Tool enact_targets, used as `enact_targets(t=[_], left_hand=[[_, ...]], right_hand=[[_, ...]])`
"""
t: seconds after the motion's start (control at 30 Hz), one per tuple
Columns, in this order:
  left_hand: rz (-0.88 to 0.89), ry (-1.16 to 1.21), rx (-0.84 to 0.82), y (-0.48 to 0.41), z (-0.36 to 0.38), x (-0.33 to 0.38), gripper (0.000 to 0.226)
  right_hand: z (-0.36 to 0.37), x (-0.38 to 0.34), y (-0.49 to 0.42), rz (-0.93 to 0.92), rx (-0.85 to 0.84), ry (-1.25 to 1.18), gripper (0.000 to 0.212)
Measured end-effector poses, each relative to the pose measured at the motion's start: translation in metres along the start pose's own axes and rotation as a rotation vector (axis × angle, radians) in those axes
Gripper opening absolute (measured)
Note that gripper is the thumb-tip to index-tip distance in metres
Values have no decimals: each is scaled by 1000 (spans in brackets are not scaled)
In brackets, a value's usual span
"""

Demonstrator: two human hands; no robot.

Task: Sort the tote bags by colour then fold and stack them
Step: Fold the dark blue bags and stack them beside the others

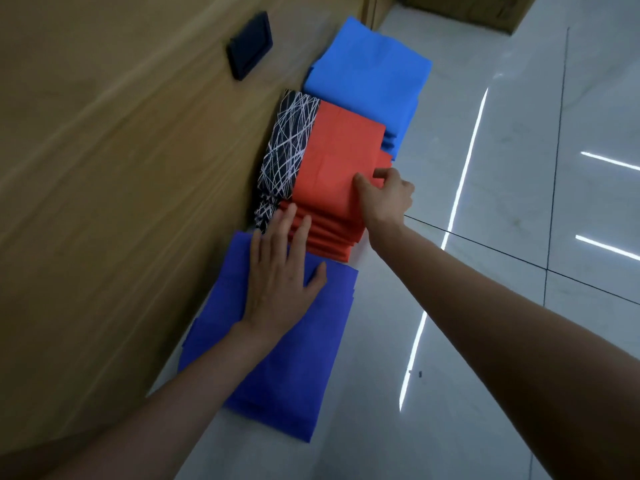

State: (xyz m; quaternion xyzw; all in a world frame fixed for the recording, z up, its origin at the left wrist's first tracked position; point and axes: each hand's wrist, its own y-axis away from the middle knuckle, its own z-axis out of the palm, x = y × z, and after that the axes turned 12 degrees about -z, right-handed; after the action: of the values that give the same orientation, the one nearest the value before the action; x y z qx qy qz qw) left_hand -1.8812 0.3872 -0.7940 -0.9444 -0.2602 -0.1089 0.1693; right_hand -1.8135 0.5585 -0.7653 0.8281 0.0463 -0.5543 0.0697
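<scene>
Atop orange stack (322,233), right hand (386,199) pinches bag (341,150).

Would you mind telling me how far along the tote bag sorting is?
Done: light blue bags, red bags, patterned black bags and dark blue bags lie folded in separate stacks. In hand: the right hand pinches the top red bag; the left hand presses the dark blue bags. Left: probably only settling that bag.

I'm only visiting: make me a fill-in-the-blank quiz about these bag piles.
The left hand rests flat on the dark blue stack; the right hand pinches the ___ bag of the orange stack.
The patterned bag is black with ___ lines.
The light blue stack lies ___ from both hands.
Missing: top, white, farthest.
</scene>
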Motion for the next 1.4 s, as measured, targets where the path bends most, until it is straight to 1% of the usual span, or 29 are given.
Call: enact_targets(t=[0.03,0.1,0.13,0.2,0.27,0.33,0.4,0.43,0.47,0.5,0.57,0.6,0.63,0.7,0.73,0.8,0.97,1.13,1.27,1.4], left_hand=[[13,-28,-5,-11,3,2,66],[25,-103,-45,-30,11,4,70],[27,-133,-78,-37,15,5,70],[40,-166,-137,-49,24,6,72],[45,-171,-172,-57,32,2,70],[22,-137,-196,-62,34,-4,65],[7,-103,-159,-72,32,-5,58],[6,-92,-125,-81,31,-5,53],[7,-90,-97,-92,32,-4,46],[8,-94,-73,-105,34,-3,37],[5,-89,-35,-118,42,-4,26],[-5,-87,-46,-120,48,-6,28],[-16,-86,-69,-118,55,-8,34],[-32,-111,-131,-108,64,-11,50],[-35,-133,-157,-105,66,-12,54],[-32,-163,-184,-102,66,-12,55],[-48,-199,-183,-100,70,-13,55],[-59,-219,-159,-98,72,-13,53],[-63,-262,-221,-100,66,-9,54],[-82,-281,-338,-105,53,-4,60]], right_hand=[[2,1,0,30,-7,-2,43],[6,3,0,99,-49,-106,53],[8,4,0,110,-69,-159,52],[10,7,2,85,-86,-204,44],[12,14,3,3,-100,-160,43],[12,26,0,-167,-131,-1,55],[12,33,-5,-408,-170,356,72],[11,34,-9,-521,-195,520,74],[11,34,-13,-596,-238,617,72],[11,33,-17,-623,-293,670,69],[12,34,-23,-593,-391,716,59],[13,37,-25,-561,-423,716,56],[14,40,-27,-543,-443,723,56],[17,47,-25,-562,-456,775,65],[18,50,-22,-578,-457,788,68],[21,58,-18,-588,-444,766,71],[27,72,-17,-619,-378,695,73],[29,74,-12,-619,-303,729,64],[23,60,-11,-566,-418,775,63],[5,38,-19,-497,-575,696,63]])
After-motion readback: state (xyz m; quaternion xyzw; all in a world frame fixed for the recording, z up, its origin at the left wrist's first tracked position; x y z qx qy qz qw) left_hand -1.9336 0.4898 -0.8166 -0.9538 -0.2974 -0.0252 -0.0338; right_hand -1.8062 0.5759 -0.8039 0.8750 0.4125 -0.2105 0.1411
